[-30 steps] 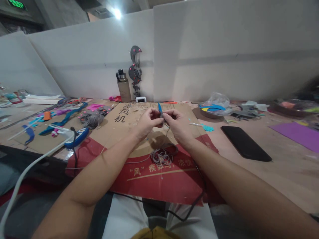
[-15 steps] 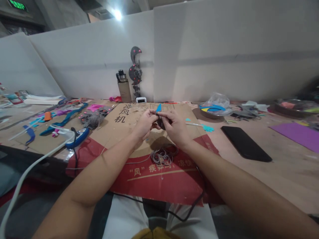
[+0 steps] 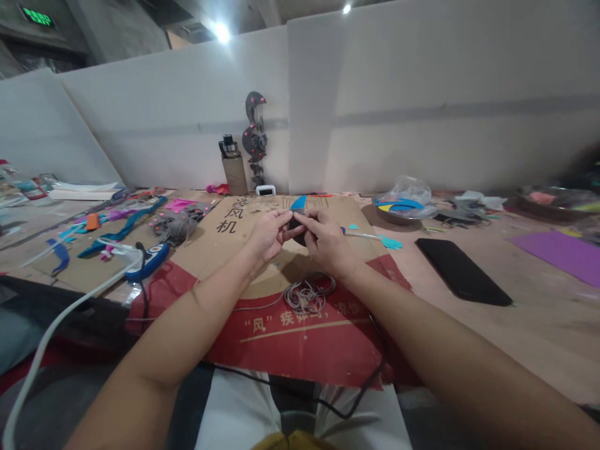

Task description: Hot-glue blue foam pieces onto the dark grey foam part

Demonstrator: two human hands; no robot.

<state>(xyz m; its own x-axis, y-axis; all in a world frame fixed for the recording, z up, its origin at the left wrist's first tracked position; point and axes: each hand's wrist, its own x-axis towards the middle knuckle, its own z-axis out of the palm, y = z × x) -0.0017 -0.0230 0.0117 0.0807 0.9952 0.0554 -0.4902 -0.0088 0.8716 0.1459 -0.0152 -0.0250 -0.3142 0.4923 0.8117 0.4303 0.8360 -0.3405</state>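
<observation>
My left hand (image 3: 270, 236) and my right hand (image 3: 324, 242) meet above the cardboard, thumbs and fingers closed on a small dark grey piece (image 3: 299, 237). A curved blue strip (image 3: 299, 203) sticks up from between the fingertips; how it joins the dark piece is hidden. Below the hands lies a loose coil of grey cord (image 3: 304, 297), one strand running left. Just right of my right hand are a clear pen (image 3: 363, 234) and some turquoise cut scraps (image 3: 391, 242).
Cardboard (image 3: 225, 256) with a red front part covers the table's middle. A black phone (image 3: 462, 270) and purple sheet (image 3: 560, 255) lie right, a bowl (image 3: 404, 209) behind. Leftward are grey yarn (image 3: 178, 225), a blue oval object (image 3: 147, 261) and a white cable (image 3: 60, 325). A bottle (image 3: 233, 167) stands behind.
The blue strip now shows a wider, curved side and leans right between my fingers. My right-hand fingers have shifted over the dark piece, and the pen's blue end has come into view.
</observation>
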